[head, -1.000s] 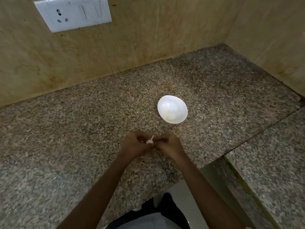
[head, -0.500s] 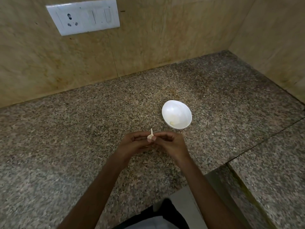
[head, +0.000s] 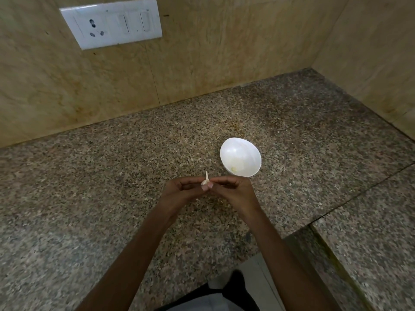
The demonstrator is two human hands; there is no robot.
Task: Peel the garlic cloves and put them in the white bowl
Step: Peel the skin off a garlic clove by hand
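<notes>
A small white garlic clove (head: 205, 180) with a thin papery tip pointing up is pinched between the fingertips of both hands, just above the granite counter. My left hand (head: 182, 191) holds it from the left and my right hand (head: 233, 189) from the right, thumbs meeting at the clove. The white bowl (head: 240, 157) stands just beyond my right hand, with a pale yellowish piece (head: 234, 169) lying at its bottom.
The speckled granite counter (head: 112, 187) runs back to beige walls, which meet in a corner at the far right. A white switch and socket plate (head: 112, 25) is on the back wall. The counter edge drops off near my body, with a lower ledge (head: 370, 254) at right.
The view has tilted and drawn closer. Both hands stay together on the clove, whose tip now points more upright. The bowl has not moved.
</notes>
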